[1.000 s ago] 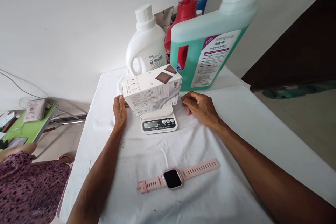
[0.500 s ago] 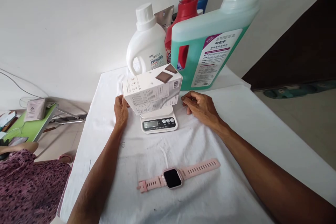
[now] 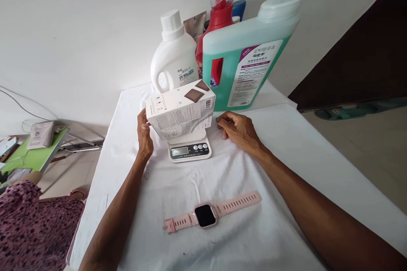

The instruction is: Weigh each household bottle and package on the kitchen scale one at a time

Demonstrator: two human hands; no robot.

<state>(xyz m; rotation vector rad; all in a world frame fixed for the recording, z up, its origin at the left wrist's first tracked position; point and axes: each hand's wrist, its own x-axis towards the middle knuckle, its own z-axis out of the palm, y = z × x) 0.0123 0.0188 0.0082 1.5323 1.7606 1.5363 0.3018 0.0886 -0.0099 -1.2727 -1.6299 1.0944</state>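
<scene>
A white box (image 3: 181, 110) with brown squares printed on its top rests tilted on a small white kitchen scale (image 3: 190, 151), whose display shows no readable figure. Beside the box's left end is my left hand (image 3: 145, 135), loosely open, its fingertips partly hidden at the box's edge; whether they touch it I cannot tell. My right hand (image 3: 239, 130) lies on the cloth to the right of the box, apart from it, fingers curled in with nothing visible in them. Nearer to me lies a smartwatch (image 3: 205, 215) with a pink strap, face up.
Behind the box stand a white detergent bottle (image 3: 173, 57), a red bottle (image 3: 219, 19) and a big green jug (image 3: 222, 46), close to the wall. White cloth (image 3: 241, 245) covers the table. At left, a person in a patterned garment (image 3: 34, 224) sits by a green table (image 3: 54, 144).
The whole view has shifted slightly. My left hand's fingers have lifted and loosened at the box's left end. The box, scale, watch and right hand look unmoved on the table.
</scene>
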